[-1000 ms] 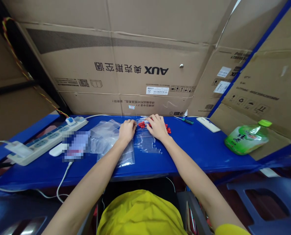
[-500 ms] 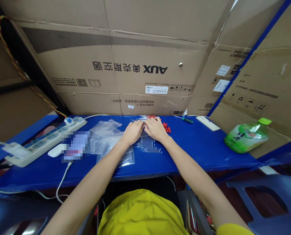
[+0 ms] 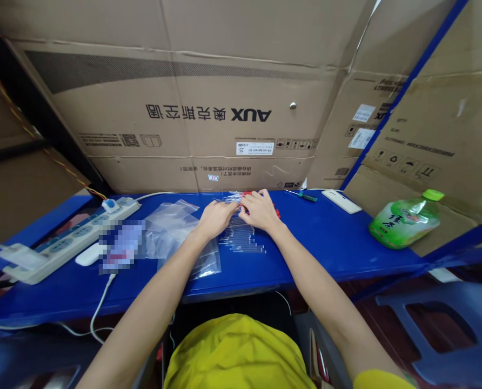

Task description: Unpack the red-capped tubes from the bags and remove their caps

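Clear tubes (image 3: pixel 243 240) at twelve o'clock on the worktop (image 3: pixel 326 243) are touched by the left grip (image 3: pixel 215 216) and right grip (image 3: pixel 260 210)

One view on record: a head-worn camera, set above the person's yellow top (image 3: pixel 233 351) and facing forward and down. Both forearms (image 3: pixel 160 302) run from the lower edge to the left hand (image 3: pixel 215 216) and right hand (image 3: pixel 261 209) at mid-frame, close to the lens. The blue table (image 3: pixel 326 243) spans the width; cardboard boxes (image 3: pixel 208 108) just behind it fill the upper half (wide lens, straight edges bowed).
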Action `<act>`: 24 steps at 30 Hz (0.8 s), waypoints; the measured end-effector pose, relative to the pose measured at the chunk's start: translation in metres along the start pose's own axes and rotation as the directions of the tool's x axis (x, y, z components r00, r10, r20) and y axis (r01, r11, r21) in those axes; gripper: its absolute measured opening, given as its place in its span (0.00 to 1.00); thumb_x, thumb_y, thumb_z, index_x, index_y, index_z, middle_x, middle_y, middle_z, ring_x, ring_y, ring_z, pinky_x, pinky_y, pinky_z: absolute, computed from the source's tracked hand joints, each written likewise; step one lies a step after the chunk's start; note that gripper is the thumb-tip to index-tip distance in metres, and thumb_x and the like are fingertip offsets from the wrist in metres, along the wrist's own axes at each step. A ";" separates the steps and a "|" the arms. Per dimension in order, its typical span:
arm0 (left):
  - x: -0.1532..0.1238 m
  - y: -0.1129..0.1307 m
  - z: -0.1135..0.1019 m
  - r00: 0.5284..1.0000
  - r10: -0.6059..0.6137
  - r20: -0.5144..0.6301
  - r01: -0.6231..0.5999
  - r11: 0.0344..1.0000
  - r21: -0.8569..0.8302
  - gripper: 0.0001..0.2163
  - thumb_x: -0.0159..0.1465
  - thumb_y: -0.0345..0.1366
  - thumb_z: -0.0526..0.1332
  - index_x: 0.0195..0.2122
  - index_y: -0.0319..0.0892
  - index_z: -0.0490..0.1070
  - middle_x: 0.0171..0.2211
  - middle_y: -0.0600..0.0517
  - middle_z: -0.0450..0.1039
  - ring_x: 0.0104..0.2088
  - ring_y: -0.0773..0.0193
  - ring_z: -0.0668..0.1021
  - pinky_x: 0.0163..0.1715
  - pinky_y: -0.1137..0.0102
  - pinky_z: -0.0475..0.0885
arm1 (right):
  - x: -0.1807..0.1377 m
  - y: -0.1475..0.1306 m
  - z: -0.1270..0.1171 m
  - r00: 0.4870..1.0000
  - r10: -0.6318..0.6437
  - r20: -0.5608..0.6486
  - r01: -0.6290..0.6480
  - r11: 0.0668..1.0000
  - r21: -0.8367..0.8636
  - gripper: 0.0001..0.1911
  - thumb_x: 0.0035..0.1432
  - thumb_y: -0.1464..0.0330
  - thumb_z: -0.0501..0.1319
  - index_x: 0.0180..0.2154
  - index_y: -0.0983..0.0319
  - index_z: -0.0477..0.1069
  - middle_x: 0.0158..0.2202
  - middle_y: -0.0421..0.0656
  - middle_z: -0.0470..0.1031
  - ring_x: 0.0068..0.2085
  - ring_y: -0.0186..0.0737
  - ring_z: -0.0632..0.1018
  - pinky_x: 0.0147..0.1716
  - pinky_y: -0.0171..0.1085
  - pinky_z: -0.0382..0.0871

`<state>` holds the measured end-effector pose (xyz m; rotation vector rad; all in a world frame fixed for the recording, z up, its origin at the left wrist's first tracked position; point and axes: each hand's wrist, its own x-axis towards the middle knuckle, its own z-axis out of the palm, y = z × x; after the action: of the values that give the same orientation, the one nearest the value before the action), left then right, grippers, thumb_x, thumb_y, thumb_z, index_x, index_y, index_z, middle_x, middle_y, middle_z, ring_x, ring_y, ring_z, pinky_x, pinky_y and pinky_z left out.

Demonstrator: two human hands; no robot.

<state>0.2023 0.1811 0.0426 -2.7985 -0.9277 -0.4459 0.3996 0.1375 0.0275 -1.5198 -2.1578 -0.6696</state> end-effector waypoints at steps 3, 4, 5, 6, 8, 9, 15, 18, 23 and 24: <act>0.002 0.001 0.000 1.000 -0.005 0.013 0.005 1.000 -0.007 0.15 0.79 0.38 0.46 0.47 0.45 0.73 0.41 0.46 0.83 0.43 0.53 0.83 0.44 0.63 0.68 | -0.001 0.003 -0.003 1.000 0.010 -0.008 -0.010 1.000 0.004 0.10 0.69 0.65 0.57 0.39 0.61 0.76 0.41 0.48 0.82 0.45 0.48 0.72 0.50 0.49 0.53; 0.003 0.002 0.000 1.000 -0.005 0.014 0.005 1.000 -0.009 0.15 0.79 0.38 0.46 0.47 0.45 0.73 0.41 0.46 0.83 0.43 0.53 0.83 0.44 0.63 0.68 | -0.001 0.004 -0.004 1.000 0.013 -0.011 -0.013 1.000 0.006 0.11 0.69 0.65 0.57 0.39 0.60 0.76 0.40 0.48 0.82 0.45 0.48 0.72 0.50 0.49 0.53; 0.003 0.002 0.001 1.000 -0.006 0.011 0.006 1.000 -0.010 0.15 0.79 0.39 0.46 0.47 0.45 0.73 0.41 0.46 0.83 0.43 0.53 0.83 0.44 0.63 0.68 | -0.001 0.005 -0.004 1.000 0.016 -0.012 -0.016 1.000 0.008 0.11 0.69 0.65 0.57 0.38 0.60 0.76 0.40 0.48 0.82 0.44 0.48 0.72 0.50 0.49 0.54; 0.004 0.002 0.001 1.000 -0.005 0.007 0.005 1.000 -0.011 0.15 0.79 0.39 0.46 0.47 0.45 0.73 0.41 0.46 0.83 0.42 0.53 0.83 0.44 0.63 0.69 | -0.002 0.005 -0.005 1.000 0.017 -0.012 -0.017 1.000 0.010 0.11 0.69 0.65 0.57 0.38 0.60 0.76 0.40 0.48 0.82 0.44 0.48 0.72 0.51 0.49 0.54; 0.004 0.002 0.002 1.000 -0.003 0.000 0.003 1.000 -0.010 0.16 0.79 0.40 0.46 0.46 0.46 0.73 0.40 0.46 0.83 0.42 0.54 0.83 0.44 0.64 0.69 | -0.002 0.007 -0.006 1.000 0.017 -0.010 -0.017 1.000 0.011 0.10 0.68 0.64 0.57 0.38 0.60 0.76 0.40 0.48 0.81 0.44 0.48 0.72 0.51 0.50 0.54; 0.005 0.003 0.002 1.000 -0.003 -0.003 0.003 1.000 -0.009 0.15 0.79 0.40 0.46 0.46 0.46 0.73 0.40 0.46 0.83 0.42 0.54 0.83 0.44 0.64 0.69 | -0.002 0.007 -0.006 1.000 0.018 -0.010 -0.017 1.000 0.008 0.10 0.68 0.65 0.58 0.37 0.60 0.76 0.39 0.48 0.81 0.44 0.48 0.72 0.51 0.50 0.54; 0.006 0.007 -0.002 1.000 -0.005 0.013 0.005 1.000 -0.005 0.16 0.79 0.39 0.46 0.47 0.45 0.74 0.40 0.45 0.83 0.42 0.53 0.83 0.45 0.63 0.70 | -0.002 0.009 -0.007 1.000 0.021 -0.012 -0.021 1.000 -0.011 0.10 0.67 0.66 0.58 0.37 0.60 0.76 0.38 0.48 0.81 0.43 0.48 0.72 0.50 0.49 0.55; 0.007 0.008 -0.003 1.000 -0.006 0.021 0.006 1.000 -0.002 0.16 0.79 0.38 0.46 0.47 0.45 0.74 0.40 0.45 0.83 0.41 0.54 0.83 0.45 0.63 0.69 | -0.003 0.011 -0.008 1.000 0.019 -0.017 -0.019 1.000 -0.018 0.10 0.67 0.66 0.58 0.37 0.61 0.77 0.38 0.48 0.81 0.42 0.48 0.72 0.49 0.49 0.55; 0.010 0.009 -0.002 1.000 0.001 -0.002 -0.001 1.000 0.019 0.17 0.79 0.40 0.45 0.47 0.45 0.74 0.39 0.45 0.83 0.41 0.53 0.83 0.43 0.63 0.69 | -0.003 0.013 -0.009 0.999 0.032 -0.041 -0.033 0.999 -0.026 0.09 0.65 0.67 0.58 0.36 0.61 0.76 0.36 0.48 0.81 0.40 0.48 0.73 0.49 0.49 0.55; 0.011 0.010 -0.002 1.000 0.000 -0.006 0.001 1.000 0.020 0.17 0.79 0.40 0.45 0.47 0.45 0.74 0.39 0.46 0.83 0.40 0.53 0.83 0.42 0.63 0.69 | -0.003 0.014 -0.009 0.998 0.037 -0.049 -0.038 0.999 -0.028 0.09 0.65 0.67 0.58 0.35 0.61 0.76 0.36 0.48 0.80 0.40 0.48 0.73 0.49 0.49 0.55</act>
<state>0.2158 0.1791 0.0471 -2.7775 -0.9265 -0.4417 0.4140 0.1338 0.0351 -1.5391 -2.0875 -0.7199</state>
